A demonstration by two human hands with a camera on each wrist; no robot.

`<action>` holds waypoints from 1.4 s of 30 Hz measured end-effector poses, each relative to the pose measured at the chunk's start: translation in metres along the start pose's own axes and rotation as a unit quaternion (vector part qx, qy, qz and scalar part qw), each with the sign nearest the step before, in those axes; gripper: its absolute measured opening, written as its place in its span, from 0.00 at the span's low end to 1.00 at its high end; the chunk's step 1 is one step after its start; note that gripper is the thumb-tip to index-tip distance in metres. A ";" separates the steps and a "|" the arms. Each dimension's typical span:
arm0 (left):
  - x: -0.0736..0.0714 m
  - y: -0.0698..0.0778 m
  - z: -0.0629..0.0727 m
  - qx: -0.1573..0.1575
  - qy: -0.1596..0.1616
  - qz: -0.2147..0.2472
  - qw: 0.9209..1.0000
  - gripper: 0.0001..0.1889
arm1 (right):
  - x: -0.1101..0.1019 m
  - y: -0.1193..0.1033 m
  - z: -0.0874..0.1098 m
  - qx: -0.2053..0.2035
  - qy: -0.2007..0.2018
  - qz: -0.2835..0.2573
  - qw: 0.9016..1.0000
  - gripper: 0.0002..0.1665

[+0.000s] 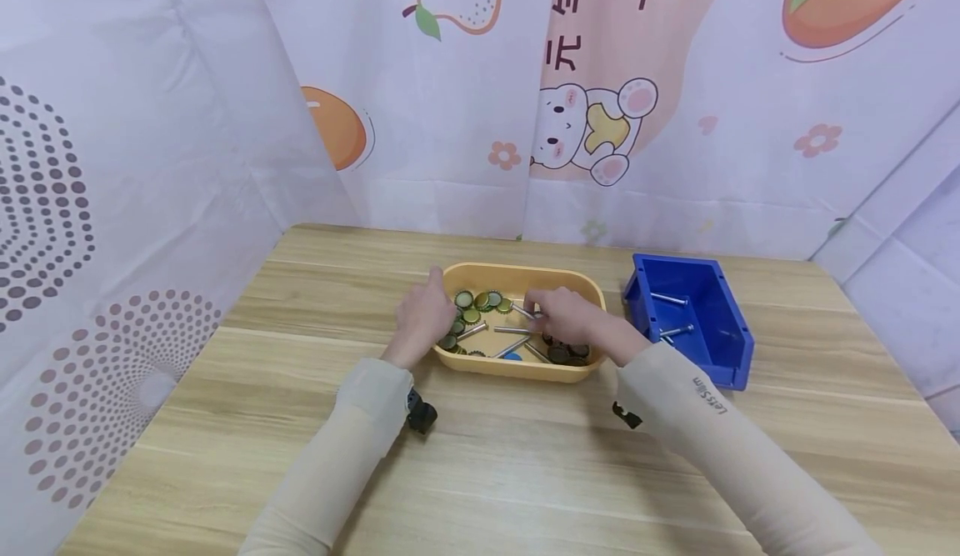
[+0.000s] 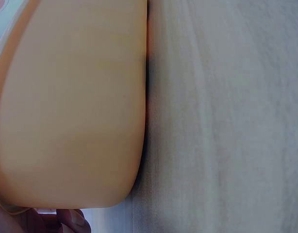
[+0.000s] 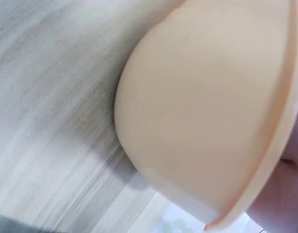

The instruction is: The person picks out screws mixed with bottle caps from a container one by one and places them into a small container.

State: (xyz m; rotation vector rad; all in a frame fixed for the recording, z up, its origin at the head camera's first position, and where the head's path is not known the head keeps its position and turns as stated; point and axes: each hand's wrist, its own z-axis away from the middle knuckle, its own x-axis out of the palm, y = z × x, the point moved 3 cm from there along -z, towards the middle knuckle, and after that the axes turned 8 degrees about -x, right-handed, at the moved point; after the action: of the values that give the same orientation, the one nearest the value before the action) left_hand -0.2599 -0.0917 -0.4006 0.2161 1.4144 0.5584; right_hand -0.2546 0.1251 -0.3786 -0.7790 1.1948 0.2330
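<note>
A pale orange oval tub (image 1: 517, 368) stands on the table and holds bottle caps and screws. At its left end my left hand (image 1: 426, 316) grips the rim; fingertips (image 2: 76, 218) show past the tub's end in the left wrist view. My right hand (image 1: 568, 316) reaches over the right side into the tub, fingers bent downward. One silver screw (image 1: 522, 312) meets those fingers, but whether they pinch it is hidden. Several more screws (image 1: 512, 330) lie mid-tub. Green-gold caps (image 1: 472, 316) are gathered at the left, dark caps (image 1: 558, 353) at the right under my hand.
Right of the tub, a blue bin (image 1: 738, 323) contains several screws (image 1: 677, 330). A blue cap (image 1: 512, 357) shows at the tub's near side. Behind the wooden table (image 1: 510, 464) hangs a printed curtain (image 1: 450, 122).
</note>
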 end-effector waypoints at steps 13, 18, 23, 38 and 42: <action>-0.002 0.001 0.001 -0.003 -0.003 -0.004 1.000 0.25 | -0.003 0.002 0.005 0.002 -0.016 -0.172 0.985 0.09; -0.004 0.001 0.002 -0.002 -0.004 -0.003 1.000 0.24 | -0.009 0.000 0.007 -0.009 -0.010 -0.148 0.989 0.07; -0.003 0.001 0.003 0.000 -0.004 -0.005 1.000 0.24 | -0.014 0.001 0.010 -0.017 0.007 -0.131 0.991 0.07; -0.002 0.001 0.001 0.005 -0.004 -0.003 1.000 0.24 | -0.041 0.015 0.024 -0.012 0.035 -0.144 0.989 0.09; -0.001 0.001 0.002 0.005 -0.004 -0.002 1.000 0.24 | -0.050 0.021 0.032 -0.005 0.059 -0.113 0.992 0.09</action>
State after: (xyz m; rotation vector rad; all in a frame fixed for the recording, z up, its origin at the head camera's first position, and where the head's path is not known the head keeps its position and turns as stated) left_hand -0.2585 -0.0913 -0.3990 0.2238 1.4095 0.5475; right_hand -0.2609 0.1728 -0.3375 -0.9405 1.2057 0.0051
